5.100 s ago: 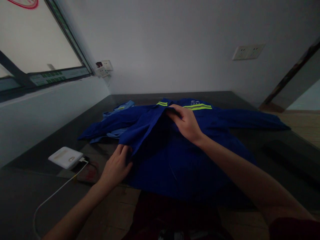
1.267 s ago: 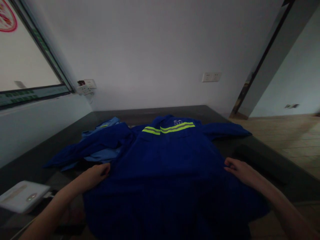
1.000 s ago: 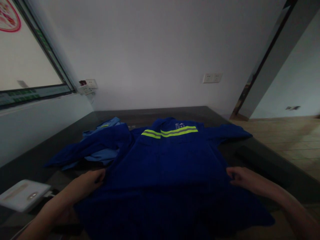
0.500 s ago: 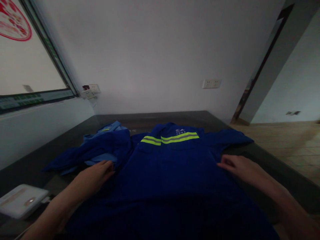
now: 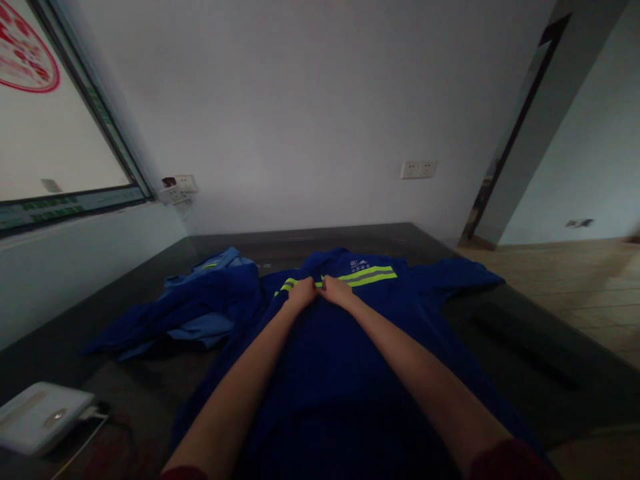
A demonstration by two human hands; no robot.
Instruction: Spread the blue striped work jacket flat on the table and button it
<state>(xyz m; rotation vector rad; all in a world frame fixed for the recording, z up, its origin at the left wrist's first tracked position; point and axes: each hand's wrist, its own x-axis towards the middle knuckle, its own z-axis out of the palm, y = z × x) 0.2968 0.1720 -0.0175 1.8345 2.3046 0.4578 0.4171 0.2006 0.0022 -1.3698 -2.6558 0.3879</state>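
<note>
A dark blue work jacket [image 5: 345,353] lies spread out, front up, with its collar toward the wall. A yellow and grey reflective stripe [image 5: 373,275] crosses its chest below white printed marks. My left hand [image 5: 303,292] is closed on the jacket's front at the stripe, just left of the middle opening. Close beside it, my right hand [image 5: 336,291] is closed on the fabric at the same height. The fingertips of both hands nearly meet, and the bit of cloth between them is mostly hidden.
A crumpled heap of dark and light blue clothing [image 5: 200,300] lies to the left. Nearer on that side is a white box-shaped device [image 5: 45,417] with a cable. A long dark object [image 5: 523,340] rests at the right on the dark table [image 5: 360,233], whose back edge meets the wall.
Both hands have come inward and forward from the jacket's two sides to the middle of its chest, where they now grip the fabric. The jacket's left side has been drawn inward a little.
</note>
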